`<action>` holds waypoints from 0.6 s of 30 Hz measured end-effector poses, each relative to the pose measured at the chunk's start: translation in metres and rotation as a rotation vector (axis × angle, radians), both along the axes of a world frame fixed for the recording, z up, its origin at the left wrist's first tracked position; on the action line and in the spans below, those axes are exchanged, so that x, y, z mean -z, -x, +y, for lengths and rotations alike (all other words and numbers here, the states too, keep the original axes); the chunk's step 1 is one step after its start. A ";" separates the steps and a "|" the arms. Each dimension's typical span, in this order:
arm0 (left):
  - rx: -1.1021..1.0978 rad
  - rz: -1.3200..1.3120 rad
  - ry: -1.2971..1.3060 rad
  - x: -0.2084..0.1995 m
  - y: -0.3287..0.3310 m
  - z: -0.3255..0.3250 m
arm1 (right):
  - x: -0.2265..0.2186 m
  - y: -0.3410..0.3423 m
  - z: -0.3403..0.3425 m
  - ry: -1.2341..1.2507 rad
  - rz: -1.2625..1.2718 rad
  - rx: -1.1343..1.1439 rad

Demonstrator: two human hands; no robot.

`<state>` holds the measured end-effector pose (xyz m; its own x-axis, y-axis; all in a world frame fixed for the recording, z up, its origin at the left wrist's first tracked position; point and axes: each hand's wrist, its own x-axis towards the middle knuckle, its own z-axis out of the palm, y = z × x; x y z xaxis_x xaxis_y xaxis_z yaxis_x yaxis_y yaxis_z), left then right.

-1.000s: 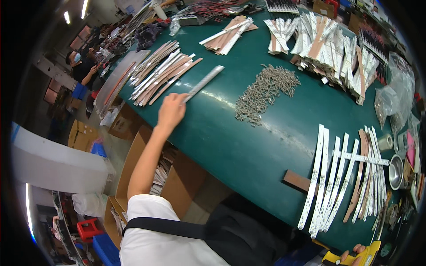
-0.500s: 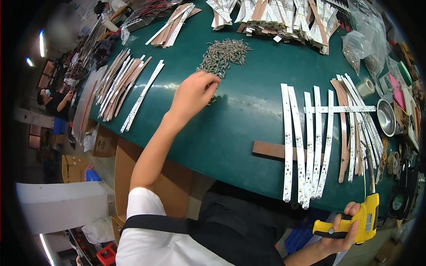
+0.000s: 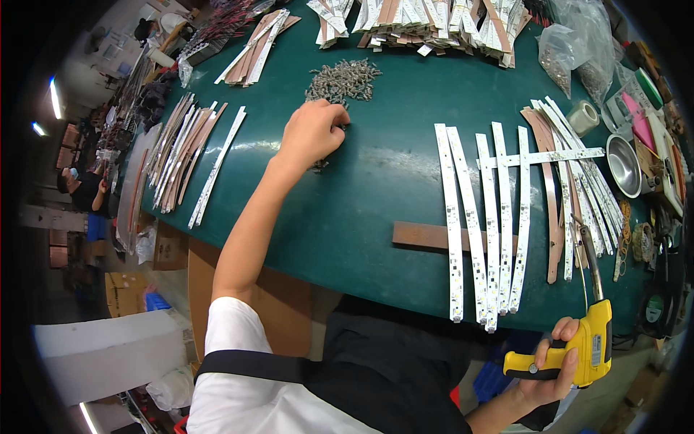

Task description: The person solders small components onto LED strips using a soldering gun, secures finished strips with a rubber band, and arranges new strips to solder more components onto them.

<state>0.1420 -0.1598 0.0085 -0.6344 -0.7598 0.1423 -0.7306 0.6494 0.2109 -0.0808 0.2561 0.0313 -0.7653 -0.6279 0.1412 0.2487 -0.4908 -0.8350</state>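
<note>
On the glossy green tabletop (image 3: 347, 210), knobbly grey parts (image 3: 345, 81)

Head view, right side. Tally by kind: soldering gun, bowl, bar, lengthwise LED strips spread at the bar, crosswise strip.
Yellow soldering gun: 1
Metal bowl: 1
Brown bar: 1
Lengthwise LED strips at bar: 5
Crosswise LED strip: 1
Total: 9

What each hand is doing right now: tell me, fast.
Left hand: fingers curled by the pile of small grey parts; whether it holds any cannot be told.
Right hand: closed, holding the yellow gun-shaped tool.
</note>
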 end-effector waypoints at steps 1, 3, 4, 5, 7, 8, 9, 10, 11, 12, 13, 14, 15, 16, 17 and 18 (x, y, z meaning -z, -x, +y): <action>0.025 0.056 0.089 0.000 0.000 -0.005 | 0.000 -0.001 -0.001 -0.003 0.004 -0.001; 0.046 0.113 0.178 0.000 0.004 -0.012 | 0.000 -0.001 -0.003 -0.006 -0.006 0.001; 0.025 0.122 0.195 0.001 0.010 -0.015 | -0.001 -0.001 -0.004 -0.010 -0.014 0.006; 0.006 0.134 0.211 0.001 0.015 -0.019 | -0.001 -0.001 -0.005 -0.010 -0.013 0.007; -0.026 0.089 0.203 0.011 0.017 -0.028 | 0.000 -0.002 -0.005 -0.009 -0.023 -0.001; -0.054 0.043 0.190 0.014 0.020 -0.029 | -0.001 -0.004 -0.006 -0.015 -0.022 0.007; -0.047 0.044 0.183 0.015 0.020 -0.033 | -0.002 -0.005 -0.007 -0.009 -0.022 -0.004; -0.021 0.027 0.232 0.014 0.017 -0.037 | -0.003 -0.007 -0.008 -0.003 -0.022 -0.016; 0.005 0.010 0.277 0.013 0.018 -0.037 | -0.004 -0.009 -0.008 -0.013 -0.023 -0.009; 0.011 0.063 0.226 0.007 0.026 -0.026 | -0.003 -0.010 -0.009 -0.015 -0.028 -0.025; 0.022 0.067 0.213 0.000 0.033 -0.012 | -0.003 -0.011 -0.010 -0.017 -0.034 -0.041; 0.076 0.226 -0.004 -0.014 0.041 0.007 | -0.005 -0.014 -0.012 -0.042 -0.055 -0.040; 0.128 0.384 -0.230 -0.020 0.048 0.028 | -0.006 -0.017 -0.014 -0.055 -0.053 -0.027; 0.190 0.447 -0.361 -0.020 0.054 0.046 | -0.005 -0.019 -0.017 -0.066 -0.059 -0.069; 0.258 0.512 -0.492 -0.018 0.062 0.066 | -0.005 -0.020 -0.019 -0.075 -0.062 -0.106; 0.306 0.535 -0.557 -0.018 0.067 0.088 | -0.005 -0.023 -0.023 -0.078 -0.086 -0.107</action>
